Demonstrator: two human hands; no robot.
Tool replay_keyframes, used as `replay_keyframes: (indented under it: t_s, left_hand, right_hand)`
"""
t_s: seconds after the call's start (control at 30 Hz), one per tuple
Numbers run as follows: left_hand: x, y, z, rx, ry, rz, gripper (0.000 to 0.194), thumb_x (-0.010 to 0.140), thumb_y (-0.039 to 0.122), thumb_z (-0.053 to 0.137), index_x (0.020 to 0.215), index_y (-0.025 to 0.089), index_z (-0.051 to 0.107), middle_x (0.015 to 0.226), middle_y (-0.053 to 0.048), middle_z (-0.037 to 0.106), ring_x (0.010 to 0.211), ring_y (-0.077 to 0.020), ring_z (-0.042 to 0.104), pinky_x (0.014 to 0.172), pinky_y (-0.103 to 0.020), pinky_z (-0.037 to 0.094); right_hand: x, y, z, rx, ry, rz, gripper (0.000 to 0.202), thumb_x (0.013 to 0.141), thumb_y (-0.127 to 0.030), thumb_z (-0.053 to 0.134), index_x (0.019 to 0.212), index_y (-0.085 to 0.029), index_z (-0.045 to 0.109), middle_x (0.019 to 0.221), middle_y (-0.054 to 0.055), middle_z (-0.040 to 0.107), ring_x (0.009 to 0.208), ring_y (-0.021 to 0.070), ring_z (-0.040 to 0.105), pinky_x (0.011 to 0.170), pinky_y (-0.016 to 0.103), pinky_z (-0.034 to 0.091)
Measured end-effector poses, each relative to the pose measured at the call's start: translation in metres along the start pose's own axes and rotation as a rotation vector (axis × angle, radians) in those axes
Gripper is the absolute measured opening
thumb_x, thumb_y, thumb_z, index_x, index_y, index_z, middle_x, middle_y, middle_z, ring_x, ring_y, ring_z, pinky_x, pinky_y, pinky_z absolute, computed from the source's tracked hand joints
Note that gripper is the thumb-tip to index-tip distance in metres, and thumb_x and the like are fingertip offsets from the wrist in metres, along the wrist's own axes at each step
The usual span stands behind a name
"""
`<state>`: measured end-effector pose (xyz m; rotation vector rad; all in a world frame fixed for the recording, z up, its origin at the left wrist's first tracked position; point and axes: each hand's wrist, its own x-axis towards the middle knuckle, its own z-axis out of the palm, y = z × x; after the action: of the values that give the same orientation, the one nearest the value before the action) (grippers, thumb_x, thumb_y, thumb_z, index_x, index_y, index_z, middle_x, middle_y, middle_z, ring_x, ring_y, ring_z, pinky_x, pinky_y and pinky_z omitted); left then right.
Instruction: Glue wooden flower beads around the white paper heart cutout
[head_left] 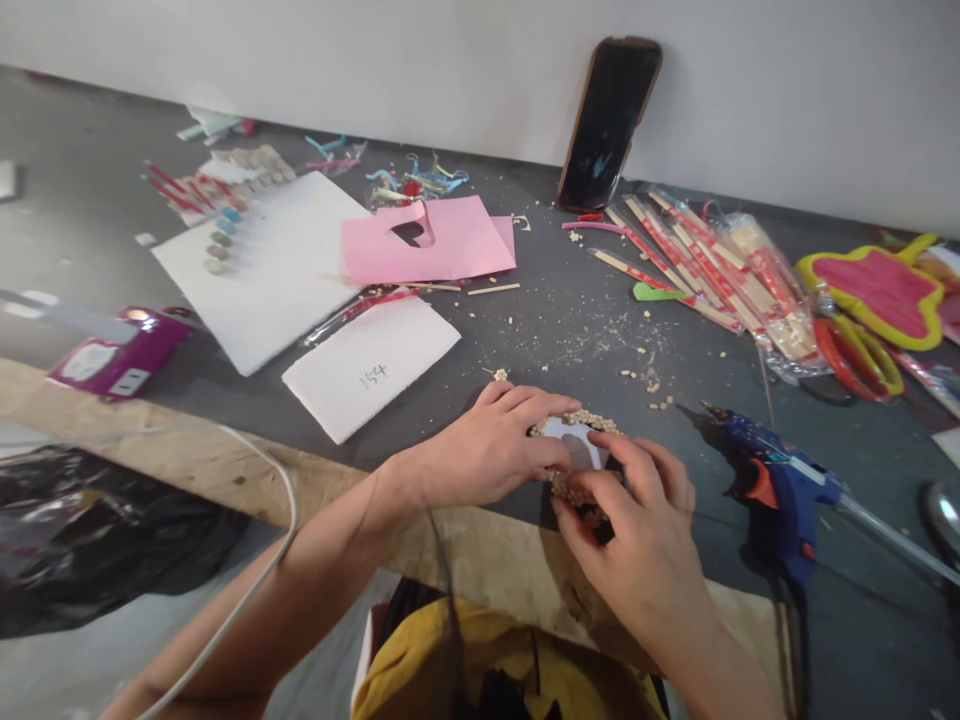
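Observation:
A small piece with a rim of beige wooden bits and a pale, smooth middle is held low over the front of the table. My left hand grips it from the left, fingers over the far rim and thumb on the near side. From the right, my right hand pinches the near rim, its fingers bent and the thumb below. Part of the piece is hidden under my fingers. To the right of that hand lies a blue glue gun with an orange trigger.
Folded white paper marked 154, pink paper and a white sheet lie left. A phone leans on the wall. Wrapped chopsticks and red-yellow scissors are right. A purple power strip stands far left.

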<state>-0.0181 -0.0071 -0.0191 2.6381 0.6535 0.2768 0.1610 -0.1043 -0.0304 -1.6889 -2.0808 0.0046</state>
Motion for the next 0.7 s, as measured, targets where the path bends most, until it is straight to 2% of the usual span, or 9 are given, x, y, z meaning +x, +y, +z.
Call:
replay_keyframes:
  t_s: [0.3,0.7]
  left_hand:
    - [-0.0013,-0.0031,0.0061,-0.015,0.028,0.011,0.017,0.094,0.026,0.050,0.099,0.028,0.066,0.142,-0.005,0.042,0.123,-0.0256,0.042,0.101,-0.050,0.028]
    - [-0.0022,-0.0047,0.0096,-0.013,0.068,0.026,0.021,0.097,0.029,0.044,0.101,0.030,0.065,0.141,-0.004,0.043,0.122,-0.0242,0.044,0.102,-0.049,0.027]
  right_hand:
    - [0.0015,-0.0049,0.0001,-0.002,0.077,0.007,0.005,0.078,-0.026,0.065,0.079,-0.022,0.063,0.114,0.009,0.061,0.111,0.0302,0.049,0.093,0.050,0.039]
    - [0.0010,-0.0056,0.0017,-0.037,0.063,0.020,0.009,0.080,-0.031,0.065,0.079,-0.022,0.063,0.111,0.007,0.063,0.111,0.0277,0.050,0.093,0.047,0.036]
